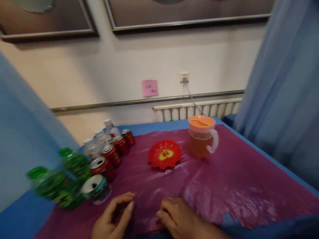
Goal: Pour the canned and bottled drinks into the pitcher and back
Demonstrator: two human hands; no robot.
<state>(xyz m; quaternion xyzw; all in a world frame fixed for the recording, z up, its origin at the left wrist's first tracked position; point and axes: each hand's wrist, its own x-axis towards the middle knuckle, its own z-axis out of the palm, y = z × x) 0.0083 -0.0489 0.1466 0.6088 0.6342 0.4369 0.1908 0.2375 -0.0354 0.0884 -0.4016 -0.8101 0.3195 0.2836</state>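
My left hand [114, 217] hovers or rests near the table's front edge, thumb and fingers apart with nothing between them. To its right, my right hand [178, 215] is loosely curled, and nothing shows in it. Closest to my left hand is a short clear container [97, 190] with a white and teal top. Farther back, a red scalloped plate [165, 154] with a yellow printed centre lies on the sheet. A clear pitcher [200, 141] with an orange lid stands upright to the plate's right, holding amber liquid. Neither hand touches the plate or pitcher.
Red cans [111, 155] stand in a row at the left, beside clear bottles [99, 139] and green plastic bottles [56, 186]. A shiny purple plastic sheet [231, 169] covers the blue table. Curtains [281, 86] hang at both sides; a pink note [150, 88] is on the wall.
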